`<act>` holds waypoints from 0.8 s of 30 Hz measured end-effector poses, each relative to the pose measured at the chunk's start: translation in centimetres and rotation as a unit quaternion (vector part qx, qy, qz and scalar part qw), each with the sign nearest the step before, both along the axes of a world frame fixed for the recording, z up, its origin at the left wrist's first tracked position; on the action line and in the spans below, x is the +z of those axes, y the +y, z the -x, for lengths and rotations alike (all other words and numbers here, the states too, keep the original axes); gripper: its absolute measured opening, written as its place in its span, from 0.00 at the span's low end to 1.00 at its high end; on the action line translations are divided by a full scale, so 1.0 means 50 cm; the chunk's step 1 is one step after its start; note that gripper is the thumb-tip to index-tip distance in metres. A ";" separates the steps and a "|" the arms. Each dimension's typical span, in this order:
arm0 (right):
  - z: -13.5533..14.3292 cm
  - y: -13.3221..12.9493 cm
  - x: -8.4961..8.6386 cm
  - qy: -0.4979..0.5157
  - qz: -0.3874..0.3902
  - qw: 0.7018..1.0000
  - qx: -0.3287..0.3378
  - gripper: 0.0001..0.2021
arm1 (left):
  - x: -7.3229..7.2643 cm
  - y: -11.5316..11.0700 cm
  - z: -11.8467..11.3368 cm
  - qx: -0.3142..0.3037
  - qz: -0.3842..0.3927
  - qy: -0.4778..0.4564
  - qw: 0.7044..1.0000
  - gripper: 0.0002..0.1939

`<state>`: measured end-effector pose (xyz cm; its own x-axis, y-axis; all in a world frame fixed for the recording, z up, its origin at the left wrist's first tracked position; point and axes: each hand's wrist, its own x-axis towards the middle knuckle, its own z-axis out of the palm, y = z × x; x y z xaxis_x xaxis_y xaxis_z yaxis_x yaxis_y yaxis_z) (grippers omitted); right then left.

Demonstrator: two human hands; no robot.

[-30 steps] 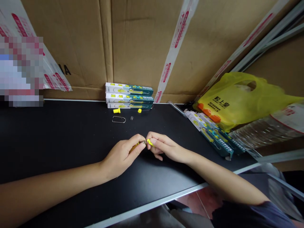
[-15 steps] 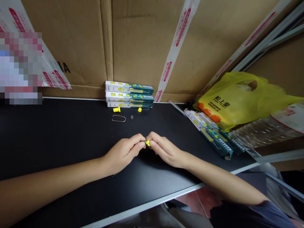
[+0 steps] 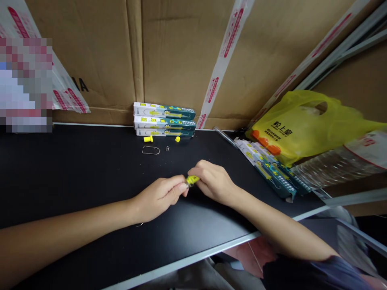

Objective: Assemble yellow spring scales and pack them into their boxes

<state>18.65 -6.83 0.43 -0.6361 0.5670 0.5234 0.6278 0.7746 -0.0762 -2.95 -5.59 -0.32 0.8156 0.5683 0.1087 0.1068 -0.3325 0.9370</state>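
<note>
My left hand is closed, its thumb and fingertips pinching a small metal piece that is mostly hidden. Against that metal sits a small yellow plastic piece, gripped by the bent fingers of my right hand. Both hands meet just above the black table. A curved wire end shows below my left wrist; whether it belongs to the held metal I cannot tell. Farther back lie a yellow plastic plug, a small yellow cap, a U-shaped wire and a little spring.
Printed slim boxes are stacked against the cardboard wall. More such boxes lie at the right, beside a yellow plastic bag and a ribbed clear container. A clear tube lies near them. The table's pale edge runs nearest me.
My right hand has turned and lifted slightly, so more of the yellow piece shows between the hands. My left hand keeps its pinch. The curved wire end below my left wrist shows more.
</note>
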 end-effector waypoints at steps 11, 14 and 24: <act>-0.010 0.031 -0.021 0.099 0.166 0.978 -0.074 0.07 | 0.000 -0.003 -0.001 0.066 -0.010 0.002 0.998 0.16; -0.006 0.033 -0.025 0.082 0.197 0.973 -0.087 0.07 | -0.007 0.002 -0.002 0.072 0.038 -0.025 0.996 0.15; -0.110 0.104 0.015 -0.033 0.068 0.946 -0.316 0.09 | -0.018 0.028 -0.004 0.054 0.203 -0.077 0.975 0.13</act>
